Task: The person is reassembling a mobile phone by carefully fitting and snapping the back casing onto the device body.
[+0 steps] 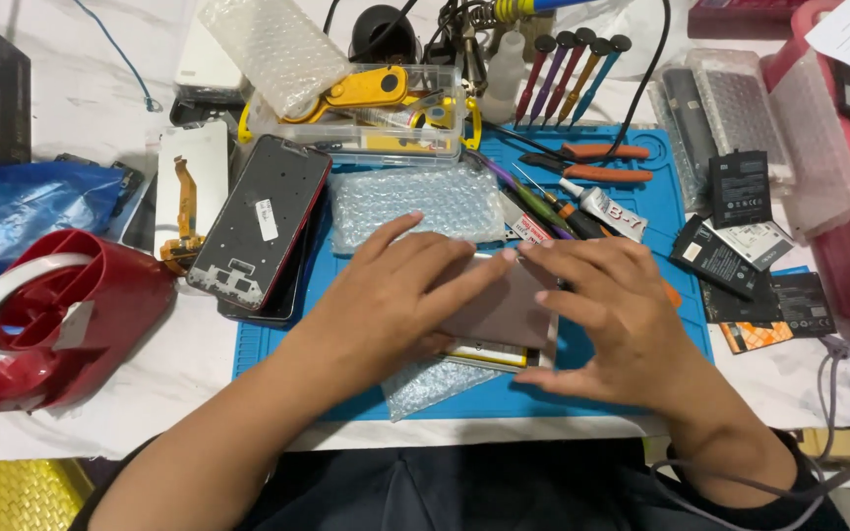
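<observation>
Phone back cover point(504, 307), pinkish-brown, on blue work mat point(686, 241); left hand point(395, 295) and right hand point(617, 315) pressing it flat, fingers spread, neither clenched.

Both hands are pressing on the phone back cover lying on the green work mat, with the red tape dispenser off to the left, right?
Not quite: the work mat is blue, not green, as the head view shows. The rest holds: the left hand and right hand both press on the phone back cover, and the red tape dispenser sits to the left.
</observation>
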